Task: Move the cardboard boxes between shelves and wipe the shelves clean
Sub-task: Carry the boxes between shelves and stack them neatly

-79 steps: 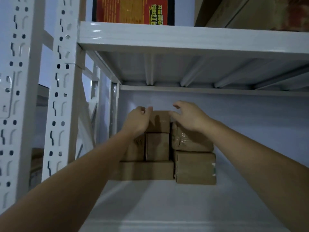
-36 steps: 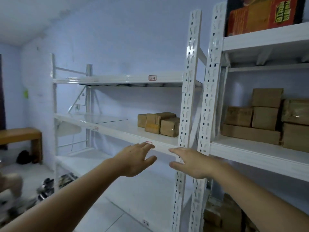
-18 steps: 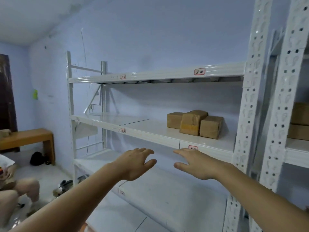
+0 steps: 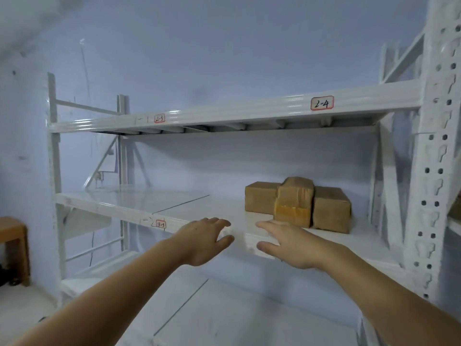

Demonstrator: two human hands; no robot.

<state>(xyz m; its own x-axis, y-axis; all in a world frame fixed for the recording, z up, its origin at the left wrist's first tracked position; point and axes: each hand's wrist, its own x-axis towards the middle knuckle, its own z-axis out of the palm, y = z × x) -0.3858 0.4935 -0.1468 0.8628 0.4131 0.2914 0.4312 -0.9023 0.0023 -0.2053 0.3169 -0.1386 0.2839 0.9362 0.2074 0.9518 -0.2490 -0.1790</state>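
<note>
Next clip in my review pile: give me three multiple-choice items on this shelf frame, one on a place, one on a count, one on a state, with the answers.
1. Where do the cardboard boxes sit?
A. On the middle shelf, toward its right end
B. On the top shelf
C. On the floor

2. How many boxes show in that group?
A. One
B. Three
C. Six

3. What are the left hand and right hand doing?
A. Both grip a box
B. One holds a cloth
C. Both are open and hold nothing

Answers: 1 A, the group stands on the shelf board below the 2-4 label. 2 B, two low boxes flank a taller one. 3 C, the fingers are spread in front of the shelf edge, short of the boxes.
</note>
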